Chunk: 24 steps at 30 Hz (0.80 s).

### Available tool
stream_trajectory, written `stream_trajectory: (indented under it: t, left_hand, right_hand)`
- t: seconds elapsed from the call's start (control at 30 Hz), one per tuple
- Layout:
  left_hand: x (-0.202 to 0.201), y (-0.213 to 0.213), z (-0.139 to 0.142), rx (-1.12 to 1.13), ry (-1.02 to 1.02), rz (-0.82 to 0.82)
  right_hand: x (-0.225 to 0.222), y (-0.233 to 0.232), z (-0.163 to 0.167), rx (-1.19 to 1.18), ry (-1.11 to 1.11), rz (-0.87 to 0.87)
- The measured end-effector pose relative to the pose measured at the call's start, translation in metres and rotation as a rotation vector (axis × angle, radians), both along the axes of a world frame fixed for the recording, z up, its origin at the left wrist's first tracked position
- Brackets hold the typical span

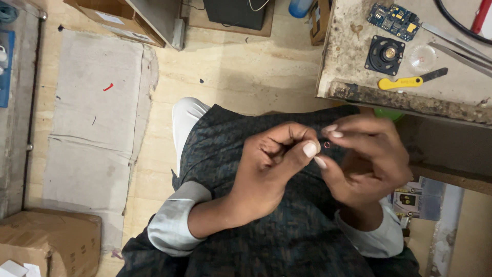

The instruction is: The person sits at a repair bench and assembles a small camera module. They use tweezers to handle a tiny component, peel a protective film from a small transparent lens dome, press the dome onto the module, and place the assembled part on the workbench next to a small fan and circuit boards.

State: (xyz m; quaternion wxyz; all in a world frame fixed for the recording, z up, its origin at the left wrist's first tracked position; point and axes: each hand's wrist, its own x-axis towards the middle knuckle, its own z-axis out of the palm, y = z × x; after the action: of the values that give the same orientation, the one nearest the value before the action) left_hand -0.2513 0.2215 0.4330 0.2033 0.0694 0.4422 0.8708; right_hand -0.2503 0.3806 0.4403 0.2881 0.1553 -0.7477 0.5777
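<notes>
My left hand and my right hand are held together over my lap, above the dark patterned cloth of my clothing. Between the fingertips of both hands sits a tiny reddish ring-shaped part. The thumb and forefinger of my right hand pinch around it, and my left thumb presses in from the left. The part is too small to tell more about it.
A worn workbench stands at the upper right, carrying a blue circuit board, a small black speaker, a yellow-handled tool, a clear round lens and metal tweezers. Cardboard boxes and flattened cardboard lie on the floor at left.
</notes>
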Motion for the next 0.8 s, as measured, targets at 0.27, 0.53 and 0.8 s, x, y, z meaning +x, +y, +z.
stream_trajectory:
  t: [0.27, 0.53, 0.8]
  left_hand:
    - [-0.002, -0.005, -0.002, 0.054, 0.005, -0.028]
    - [-0.001, -0.004, -0.001, 0.076, -0.017, -0.087]
    - [-0.002, -0.003, -0.002, 0.003, -0.011, -0.059]
  right_hand:
    - [-0.002, 0.003, 0.001, 0.153, 0.049, -0.021]
    - [-0.006, 0.004, 0.031, 0.559, 0.146, -0.145]
    - [-0.007, 0.008, 0.038, 0.585, 0.106, -0.125]
